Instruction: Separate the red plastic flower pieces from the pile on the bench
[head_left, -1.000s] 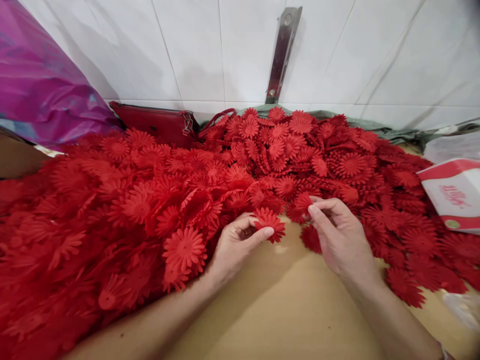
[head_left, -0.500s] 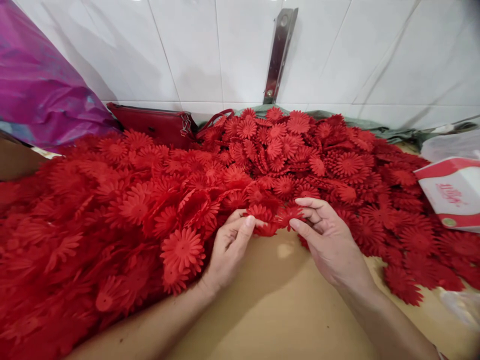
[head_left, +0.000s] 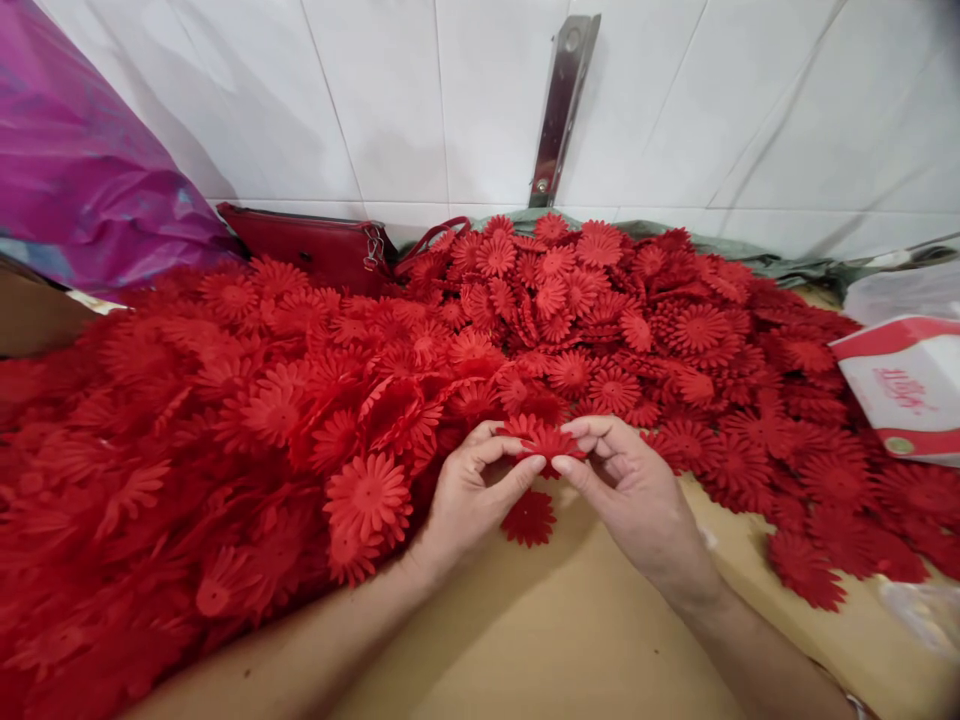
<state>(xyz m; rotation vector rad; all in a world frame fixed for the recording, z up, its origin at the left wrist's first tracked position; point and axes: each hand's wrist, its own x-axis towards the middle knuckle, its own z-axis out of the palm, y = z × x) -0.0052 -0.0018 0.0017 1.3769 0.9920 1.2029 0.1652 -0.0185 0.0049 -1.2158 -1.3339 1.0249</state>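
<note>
White tiles (head_left: 420, 100) formed the back wall, with a metal bracket (head_left: 562, 100) fixed at a slant above the work surface. Below it, a tan table (head_left: 570, 620) carried a large pile (head_left: 315, 400) of red flower-shaped cutouts, spread from the left edge to the right and reaching back to the wall.

Both hands met at the near edge of that pile, just above the bare table. The left hand (head_left: 469, 495) was closed in a pinch, thumb and forefinger gripping one side of a flower (head_left: 546, 440). The right hand (head_left: 637, 495) was likewise closed in a pinch on the opposite side of the same flower, fingertips nearly touching those of the left. The flower was held clear of the table, between the two hands, roughly level. Whether it was a single layer or several stacked could not be determined.

A loose flower (head_left: 529, 518) lay flat on the table directly under the hands, just beside the left thumb.

A red purse (head_left: 315, 245) rested against the wall behind the pile. A purple bag (head_left: 82, 170) occupied the far left corner. A white and red box (head_left: 904, 385) sat at the right edge, touching the pile's outer flowers.
</note>
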